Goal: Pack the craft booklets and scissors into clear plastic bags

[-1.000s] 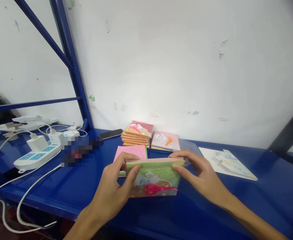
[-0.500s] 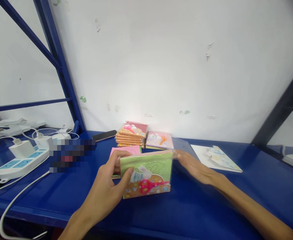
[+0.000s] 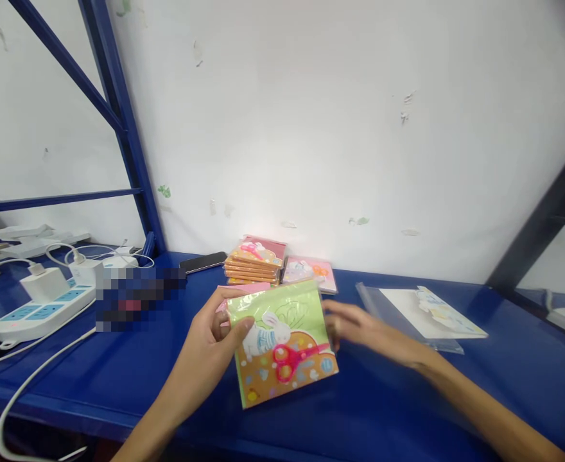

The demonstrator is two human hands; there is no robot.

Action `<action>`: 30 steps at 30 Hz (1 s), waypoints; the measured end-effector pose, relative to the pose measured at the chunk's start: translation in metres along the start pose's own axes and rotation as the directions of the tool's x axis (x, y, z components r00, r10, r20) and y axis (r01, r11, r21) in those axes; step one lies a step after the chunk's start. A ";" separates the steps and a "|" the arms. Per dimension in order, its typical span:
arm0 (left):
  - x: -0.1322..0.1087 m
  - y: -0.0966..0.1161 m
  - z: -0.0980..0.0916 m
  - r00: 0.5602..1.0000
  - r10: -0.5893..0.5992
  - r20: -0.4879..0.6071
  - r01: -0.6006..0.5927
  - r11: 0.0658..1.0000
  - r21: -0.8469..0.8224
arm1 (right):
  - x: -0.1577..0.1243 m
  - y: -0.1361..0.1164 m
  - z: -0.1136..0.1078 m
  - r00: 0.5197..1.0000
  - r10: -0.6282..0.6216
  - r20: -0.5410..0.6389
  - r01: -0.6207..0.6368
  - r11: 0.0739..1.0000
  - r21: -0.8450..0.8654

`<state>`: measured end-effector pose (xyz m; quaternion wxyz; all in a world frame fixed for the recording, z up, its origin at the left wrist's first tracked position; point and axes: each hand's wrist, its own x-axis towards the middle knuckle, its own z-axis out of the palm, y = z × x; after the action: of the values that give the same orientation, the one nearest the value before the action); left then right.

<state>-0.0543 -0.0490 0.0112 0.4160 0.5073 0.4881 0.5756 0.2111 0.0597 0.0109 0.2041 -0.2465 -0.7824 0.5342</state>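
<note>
My left hand (image 3: 210,350) grips the left edge of a thick green and orange paper pad (image 3: 282,350) printed with a rabbit and holding red scissors; the pad is tilted up towards me above the blue shelf (image 3: 383,410). My right hand (image 3: 359,327) is at the pad's right edge, blurred by motion, its fingers partly behind the pad. A pink sheet (image 3: 244,290) lies just behind the pad.
A stack of similar pads (image 3: 256,262) and a pink pad (image 3: 311,273) sit near the wall, a dark phone (image 3: 203,261) to their left. A clear bag with a white card (image 3: 427,314) lies to the right. Power strip (image 3: 42,308) and cables occupy the left.
The pad has tipped from standing on edge to face up towards me. My right hand drew back from its top to its right side. The clear bag now lies further right.
</note>
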 end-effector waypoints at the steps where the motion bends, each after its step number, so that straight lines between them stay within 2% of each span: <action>1: 0.001 0.000 0.002 1.000 -0.020 0.002 0.020 0.999 -0.039 | 0.001 -0.003 0.007 0.998 0.012 0.063 -0.017 0.997 0.081; 2: 0.001 0.000 0.004 0.999 -0.042 0.004 0.042 0.997 -0.068 | 0.001 -0.005 0.011 0.995 0.015 0.094 -0.027 0.990 0.136; 4: 0.001 0.002 0.006 0.997 -0.075 -0.007 0.073 0.992 -0.103 | 0.003 -0.005 0.011 0.999 -0.003 0.047 -0.007 0.978 0.210; 6: 0.001 0.005 0.004 0.996 -0.068 -0.057 0.062 0.993 -0.102 | 0.003 -0.002 0.000 0.994 0.001 -0.113 0.029 0.964 0.264; 7: 0.001 0.007 0.001 0.995 -0.049 -0.092 0.042 0.996 -0.082 | 0.003 0.001 -0.009 0.975 0.013 -0.220 0.051 0.958 0.283; 9: 0.002 0.011 -0.008 0.987 0.005 -0.160 -0.006 1.000 -0.009 | 0.005 0.008 -0.032 0.891 0.041 -0.451 0.087 0.962 0.259; 11: 0.005 0.014 -0.019 0.978 0.050 -0.203 -0.037 0.997 0.066 | 0.012 0.015 -0.054 0.761 0.022 -0.648 0.072 0.990 0.118; 12: 0.007 0.014 -0.025 0.975 0.062 -0.212 -0.043 0.995 0.095 | 0.018 0.019 -0.063 0.710 -0.001 -0.704 0.023 1.000 0.022; 13: 0.009 0.014 -0.031 0.974 0.071 -0.217 -0.045 0.991 0.125 | 0.025 0.024 -0.071 0.692 -0.010 -0.722 -0.021 0.999 -0.034; 14: 0.011 0.013 -0.036 0.973 0.083 -0.217 -0.047 0.985 0.166 | 0.034 0.029 -0.077 0.691 -0.012 -0.723 -0.065 0.995 -0.078; 16: 0.015 0.008 -0.045 0.973 0.107 -0.205 -0.037 0.947 0.318 | 0.053 0.041 -0.085 0.721 0.005 -0.693 -0.160 0.974 -0.159; 19: 0.018 -0.004 -0.056 0.969 0.090 -0.228 0.078 0.768 0.636 | 0.076 0.058 -0.088 0.735 0.015 -0.678 -0.314 0.894 -0.321; 21: 0.018 -0.012 -0.059 0.967 0.023 -0.253 0.179 0.645 0.743 | 0.081 0.063 -0.087 0.719 -0.002 -0.695 -0.403 0.814 -0.419; 22: 0.017 -0.016 -0.059 0.969 -0.018 -0.245 0.202 0.625 0.754 | 0.080 0.062 -0.085 0.709 -0.020 -0.705 -0.439 0.770 -0.463; 25: 0.015 -0.021 -0.055 0.984 -0.090 -0.156 0.176 0.668 0.723 | 0.069 0.046 -0.069 0.710 -0.102 -0.697 -0.489 0.640 -0.592; 27: 0.015 -0.021 -0.051 0.986 -0.103 -0.128 0.163 0.708 0.687 | 0.062 0.030 -0.049 0.767 -0.148 -0.624 -0.448 0.572 -0.687; 30: 0.017 -0.019 -0.048 0.977 -0.122 -0.173 0.204 0.764 0.612 | 0.059 0.012 -0.003 0.884 -0.158 -0.439 -0.306 0.514 -0.801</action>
<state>-0.1041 -0.0360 -0.0045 0.2414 0.5359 0.7184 0.3720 0.1685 0.1012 0.0044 0.2109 -0.4676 -0.8583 0.0138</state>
